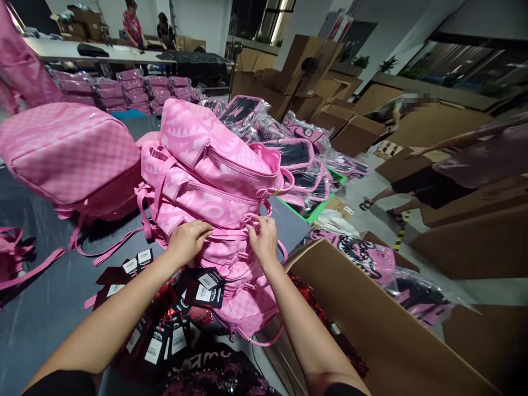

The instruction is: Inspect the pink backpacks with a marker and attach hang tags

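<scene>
A stack of pink patterned backpacks (218,179) stands on the dark table in front of me. My left hand (188,242) is closed, its fingertips pinching the zippered edge of a backpack low in the stack. On the same edge, to the right, my right hand (264,237) pinches near the zipper end; the exact part between its fingers is hidden. Black hang tags (206,289) with white barcode labels lie in a pile below my left hand, mixed with red cords. Another pink checkered backpack (78,159) rests at the left.
An open cardboard box (371,313) stands close by my right forearm, with red and black items inside. Plastic-wrapped pink bags (289,148) are heaped beyond the stack. A person (462,159) bends among cartons at the right. Two people are at a white table (58,49) far back.
</scene>
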